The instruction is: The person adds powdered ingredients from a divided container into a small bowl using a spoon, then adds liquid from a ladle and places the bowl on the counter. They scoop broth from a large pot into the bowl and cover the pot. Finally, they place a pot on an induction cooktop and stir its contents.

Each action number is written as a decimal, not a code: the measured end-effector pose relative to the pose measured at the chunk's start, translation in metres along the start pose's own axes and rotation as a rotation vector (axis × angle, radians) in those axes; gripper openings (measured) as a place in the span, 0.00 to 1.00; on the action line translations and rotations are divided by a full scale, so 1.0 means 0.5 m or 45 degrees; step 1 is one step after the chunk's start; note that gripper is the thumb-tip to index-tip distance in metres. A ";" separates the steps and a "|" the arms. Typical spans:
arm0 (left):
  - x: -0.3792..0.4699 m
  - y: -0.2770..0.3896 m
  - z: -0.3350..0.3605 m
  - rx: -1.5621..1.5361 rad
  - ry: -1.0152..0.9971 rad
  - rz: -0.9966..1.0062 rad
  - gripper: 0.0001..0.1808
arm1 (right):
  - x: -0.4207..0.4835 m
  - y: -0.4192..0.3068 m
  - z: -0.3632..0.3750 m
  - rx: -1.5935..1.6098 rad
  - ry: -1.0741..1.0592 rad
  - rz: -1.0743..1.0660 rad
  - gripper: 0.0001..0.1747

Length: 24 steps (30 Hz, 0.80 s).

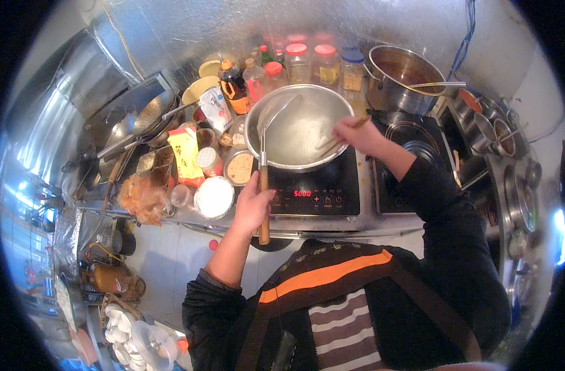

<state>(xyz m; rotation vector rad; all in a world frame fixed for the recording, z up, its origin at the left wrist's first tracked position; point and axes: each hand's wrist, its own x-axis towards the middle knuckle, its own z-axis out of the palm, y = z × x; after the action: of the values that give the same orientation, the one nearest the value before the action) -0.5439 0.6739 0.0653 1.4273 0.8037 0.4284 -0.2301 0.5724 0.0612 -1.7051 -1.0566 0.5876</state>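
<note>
My left hand [253, 204] grips the wooden handle of a long-handled strainer [264, 176]. Its metal head rests over the left inside of a wide steel pot [299, 166]. Cloudy liquid fills the pot, with a pale, blurred mass [305, 130] in it. In my right hand [356, 134] is a pair of chopsticks [330, 147], their tips slanting down into the liquid at the pot's right side. The pot stands on a black induction cooker [315, 199] with a lit red display. Beside my left hand is a tub of white powder [214, 197].
Left of the pot crowd a yellow packet [185, 155], a tub of tan granules [240, 168], bottles [233, 86] and a plastic bag [143, 198]. Behind it stand lidded jars [325, 65]. A tall stockpot [403, 69] and a second cooker [398, 185] are at the right.
</note>
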 end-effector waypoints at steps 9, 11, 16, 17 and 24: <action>-0.007 -0.007 0.009 -0.016 0.022 0.023 0.39 | 0.040 0.009 0.091 0.339 0.062 0.008 0.10; -0.007 -0.009 0.019 -0.015 0.023 0.013 0.39 | 0.076 0.058 0.080 0.220 0.240 -0.120 0.10; -0.006 -0.029 0.018 -0.028 0.045 0.009 0.39 | 0.080 0.048 0.154 0.361 0.210 -0.190 0.10; -0.007 -0.026 0.021 -0.026 0.036 0.002 0.39 | 0.090 0.049 0.152 0.421 0.185 -0.160 0.10; -0.010 -0.041 0.019 -0.030 0.025 0.050 0.41 | 0.052 0.031 0.111 0.212 0.112 -0.267 0.12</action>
<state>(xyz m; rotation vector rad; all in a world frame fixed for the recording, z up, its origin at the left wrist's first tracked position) -0.5447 0.6610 0.0461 1.4209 0.7852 0.4811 -0.2551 0.6207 0.0286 -1.4418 -1.0768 0.4494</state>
